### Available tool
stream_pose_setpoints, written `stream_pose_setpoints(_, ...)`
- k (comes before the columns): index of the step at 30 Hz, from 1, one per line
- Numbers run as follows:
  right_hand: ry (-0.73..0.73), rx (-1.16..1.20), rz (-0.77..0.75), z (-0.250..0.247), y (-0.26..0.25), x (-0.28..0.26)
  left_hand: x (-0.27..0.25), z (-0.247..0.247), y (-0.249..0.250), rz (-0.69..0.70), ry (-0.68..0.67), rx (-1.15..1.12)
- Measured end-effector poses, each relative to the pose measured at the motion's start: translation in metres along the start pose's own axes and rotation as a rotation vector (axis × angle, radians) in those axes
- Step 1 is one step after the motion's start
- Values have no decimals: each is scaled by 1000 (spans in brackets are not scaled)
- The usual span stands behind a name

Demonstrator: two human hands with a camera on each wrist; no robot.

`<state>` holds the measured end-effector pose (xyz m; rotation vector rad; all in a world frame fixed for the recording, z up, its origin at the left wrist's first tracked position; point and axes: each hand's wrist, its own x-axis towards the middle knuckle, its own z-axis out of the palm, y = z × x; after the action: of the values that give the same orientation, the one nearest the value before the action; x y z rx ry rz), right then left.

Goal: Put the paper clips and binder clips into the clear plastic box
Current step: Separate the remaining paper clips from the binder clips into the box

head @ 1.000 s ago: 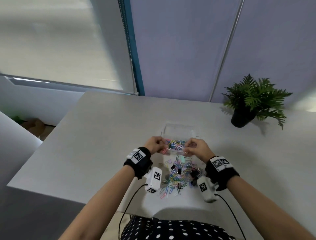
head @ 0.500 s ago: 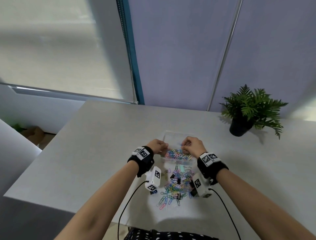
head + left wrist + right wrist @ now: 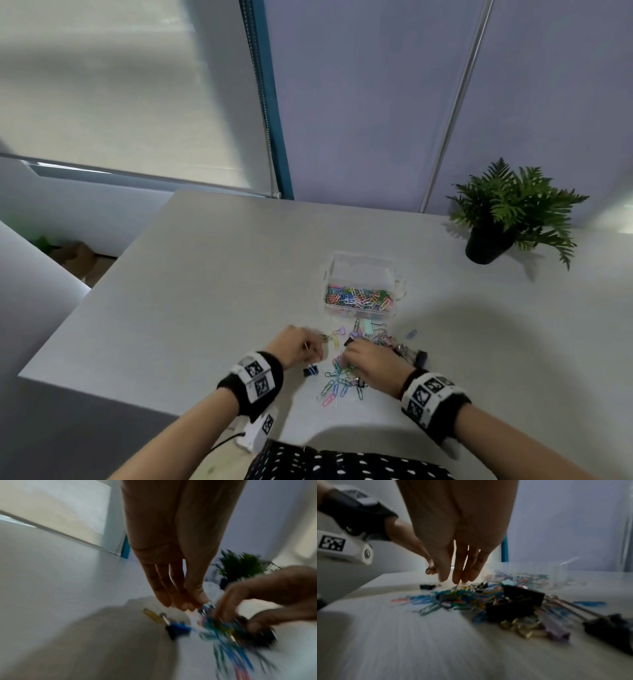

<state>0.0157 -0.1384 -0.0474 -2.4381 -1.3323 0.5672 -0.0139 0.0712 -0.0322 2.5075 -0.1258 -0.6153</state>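
Both hands working the loose pile of paper clips and binder clips lying on the surface. Left hand and right hand reaching down with fingertips at the clips; grip unclear from blur. Clear plastic box sitting just beyond, partly filled with clips. Potted plant standing far right.

Each bare forearm wears a black wristband carrying white square-patterned marker tags, a white camera unit with a black cable hangs under the left wrist, and dark white-dotted clothing shows below.
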Motion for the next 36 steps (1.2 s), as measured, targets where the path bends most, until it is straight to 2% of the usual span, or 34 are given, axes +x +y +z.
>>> stream_pose_setpoints(2,-56,-135,-35,12,-7,2,-5,22,9,30,4,112)
stream_pose_setpoints(4,-84,-206,11,18,-8,6,-6,44,17,0,49,162)
stream_pose_setpoints(8,25,-213,50,20,-2,13,-3,64,27,-96,72,166)
stream_pose_setpoints(13,155,-120,79,21,10,11,8,50,37,-80,150,174)
stream_pose_setpoints(15,165,-77,83,22,12,12,12,45,37,-69,151,212)
stream_pose_setpoints(19,163,99,175,18,19,14,18,40,36,-50,103,321)
stream_pose_setpoints(28,347,660,310,2,26,10,19,34,32,27,37,430)
stream_pose_setpoints(36,472,1145,404,1,33,0,21,24,27,31,53,174)
